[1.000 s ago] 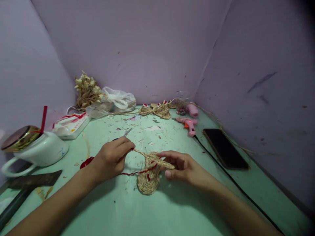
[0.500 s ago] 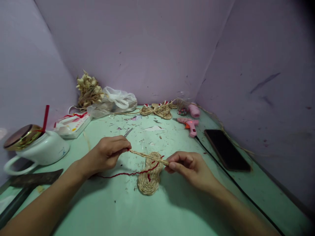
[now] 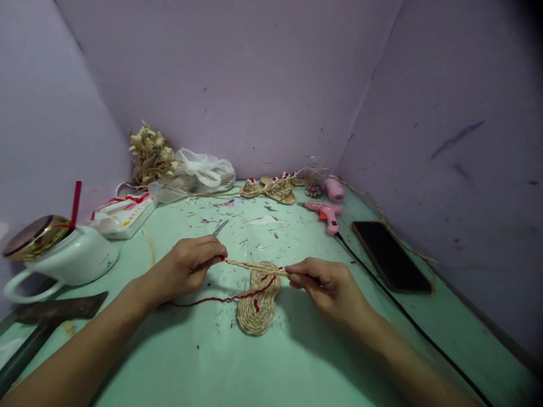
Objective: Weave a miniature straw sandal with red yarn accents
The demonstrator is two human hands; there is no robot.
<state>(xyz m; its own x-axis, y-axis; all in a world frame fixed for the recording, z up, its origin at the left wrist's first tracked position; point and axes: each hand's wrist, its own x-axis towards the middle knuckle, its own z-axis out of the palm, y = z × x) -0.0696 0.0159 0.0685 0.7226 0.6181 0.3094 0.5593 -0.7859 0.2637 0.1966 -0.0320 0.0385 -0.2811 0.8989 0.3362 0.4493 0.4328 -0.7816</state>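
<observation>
A length of braided straw-coloured cord [image 3: 246,264] is stretched between my hands, a little above the table. My left hand [image 3: 189,264] pinches its left end, where a bit of red shows at the fingertips. At the other end, my right hand [image 3: 324,280] grips the cord between thumb and fingers. Beneath the cord lies a coiled straw-rope piece [image 3: 255,316], shaped like two joined rounds, with red marks on it. A strand of red yarn [image 3: 207,300] runs from that piece to under my left wrist. Just beyond my left hand, a pointed metal tip [image 3: 220,227] shows, partly hidden.
A pink glue gun [image 3: 326,213] with a black cable and a phone [image 3: 390,257] are at right. Straw pieces with beads [image 3: 278,191] lie at the back, beside pink thread [image 3: 334,189]. At left stand a white cup [image 3: 80,263], a hammer-like tool [image 3: 63,308] and a box [image 3: 127,217].
My right hand's fingers have shifted on the cord and closed over its end from above. My left hand keeps its pinch, barely moved. The view has drifted slightly.
</observation>
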